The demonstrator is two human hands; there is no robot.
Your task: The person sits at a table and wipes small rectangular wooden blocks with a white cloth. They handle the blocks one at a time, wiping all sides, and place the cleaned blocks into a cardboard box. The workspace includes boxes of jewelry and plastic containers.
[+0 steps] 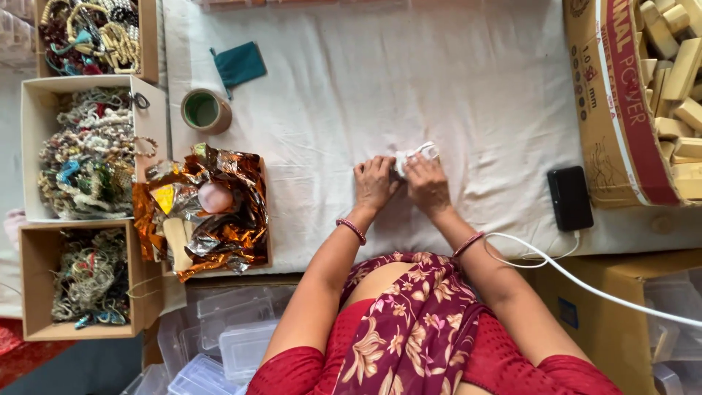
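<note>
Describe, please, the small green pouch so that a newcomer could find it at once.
Start at the white cloth covering the table and go to its upper left edge. The pouch lies there, just above the tape roll. It alone is flat, dark teal fabric.

Single head view, straight down, close over white-clothed table (468,88).

Soft, even daylight — bright and mostly sharp.
The white cloth (439,88) looks slightly washed out; crumpled foil (219,219) glints; shadows stay faint, and edges bend and soften a little.
</note>
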